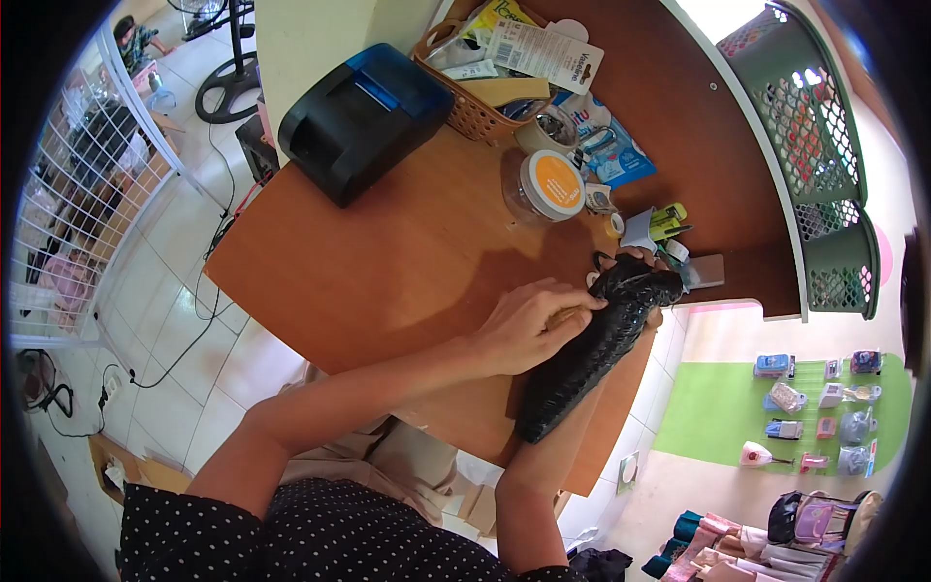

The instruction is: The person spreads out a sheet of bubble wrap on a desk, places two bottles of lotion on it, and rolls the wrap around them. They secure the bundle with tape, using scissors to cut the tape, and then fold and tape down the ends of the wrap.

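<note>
A long package wrapped in shiny black plastic (pixel 592 354) lies slanted over my right forearm, above the desk's right part. My right hand (pixel 652 315) is partly hidden behind its upper end, with fingers showing at the top and right edge, wrapped round it. From the left, my left hand (pixel 543 315) reaches the package's upper left side; its thumb and fingers are pressed together at the black plastic. A lidded jar with an orange label (pixel 555 184) stands beyond my hands.
On the brown desk (pixel 388 262) are a black printer (pixel 364 121), a brown basket of packets (pixel 480 112), a blue pack (pixel 621 160) and a pen holder (pixel 640 231). Green baskets (pixel 795 116) hang at the right. A person (pixel 136 41) is far off at upper left.
</note>
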{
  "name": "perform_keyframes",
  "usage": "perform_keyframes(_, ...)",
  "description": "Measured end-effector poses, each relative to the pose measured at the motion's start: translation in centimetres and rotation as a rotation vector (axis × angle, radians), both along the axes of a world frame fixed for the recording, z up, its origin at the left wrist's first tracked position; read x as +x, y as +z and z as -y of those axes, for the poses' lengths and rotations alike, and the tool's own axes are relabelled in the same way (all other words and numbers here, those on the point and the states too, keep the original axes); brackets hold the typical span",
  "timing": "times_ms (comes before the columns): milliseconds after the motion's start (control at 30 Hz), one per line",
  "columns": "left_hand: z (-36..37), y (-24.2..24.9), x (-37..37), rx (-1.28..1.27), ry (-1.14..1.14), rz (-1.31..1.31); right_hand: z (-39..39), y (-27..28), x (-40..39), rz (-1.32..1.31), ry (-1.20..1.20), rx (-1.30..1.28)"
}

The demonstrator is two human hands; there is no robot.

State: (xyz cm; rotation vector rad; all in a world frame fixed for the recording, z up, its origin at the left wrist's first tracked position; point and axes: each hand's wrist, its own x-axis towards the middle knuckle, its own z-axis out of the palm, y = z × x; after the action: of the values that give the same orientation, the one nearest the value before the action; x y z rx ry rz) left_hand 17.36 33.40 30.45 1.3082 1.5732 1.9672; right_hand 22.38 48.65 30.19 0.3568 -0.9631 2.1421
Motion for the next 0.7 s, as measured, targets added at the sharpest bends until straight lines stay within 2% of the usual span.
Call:
perform_keyframes(33, -0.3, 0.1, 0.1, -0.001, -0.005, -0.002, -0.1, -0.1, 0.0, 0.004, -0.005, -0.011)
perform_keyframes(100, -1.2, 0.2, 0.3, -0.123, -0.089, 0.336, -0.4, -0.4, 0.1, 0.007, -0.016, -0.035)
perform_keyframes(133, -1.8, -0.1, 0.3, -0.126, -0.092, 0.333, -0.5, -0.6, 0.1, 0.013, -0.021, -0.048)
perform_keyframes(200, -3.0, -0.3, -0.1, 0.042, -0.169, 0.631, -0.8, -0.9, 0.1, 0.010, -0.027, -0.079)
perform_keyframes(233, -3.2, -0.2, -0.1, 0.038, -0.172, 0.628, -1.1, -1.0, 0.2, 0.008, -0.030, -0.093)
perform_keyframes(333, -3.5, 0.4, -0.4, -0.181, -0.230, 1.157, -1.7, -1.8, 0.1, 0.006, -0.042, -0.164)
perform_keyframes(367, -3.3, 0.5, -0.9, -0.187, -0.231, 1.150, -1.9, -2.1, -0.1, 0.002, -0.043, -0.197)
perform_keyframes(433, -2.9, 0.5, -1.6, -0.249, -0.582, 1.090, -2.6, -2.7, -0.3, -0.011, -0.011, -0.247)
perform_keyframes(533, -2.9, 0.3, -0.8, -0.200, -0.540, 1.142, -3.3, -3.3, -0.5, -0.070, 0.279, -0.206)
perform_keyframes(567, -2.9, 0.2, -0.5, -0.205, -0.541, 1.138, -3.3, -3.7, -0.5, 0.008, 0.108, -0.166)
perform_keyframes(600, -2.9, 0.4, -0.3, -0.204, -0.450, 1.105, -3.0, -3.7, -0.7, 0.085, -0.061, -0.128)
perform_keyframes(700, -3.3, 0.1, -0.1, -0.196, -0.284, 1.051, -2.1, -3.3, -1.3, 0.017, 0.056, -0.224)
